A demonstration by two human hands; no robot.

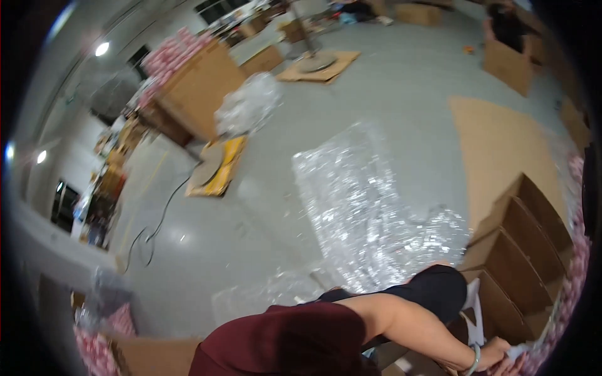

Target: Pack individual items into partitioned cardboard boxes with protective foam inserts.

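Right hand (pixel 495 356) reaches down to the lower right corner beside the row of open cardboard boxes (pixel 517 250), fingers curled on something small and white (pixel 519 351) at the frame edge; whether it is a firm pinch I cannot tell, and the left hand is out of view. Bubble wrap sheet (pixel 351 200) lies spread on the grey floor (pixel 401 94), just beyond the knee (pixel 439 285). Judgement: a good grab needs the head tipped toward the hand and a full-finger hold before lifting.
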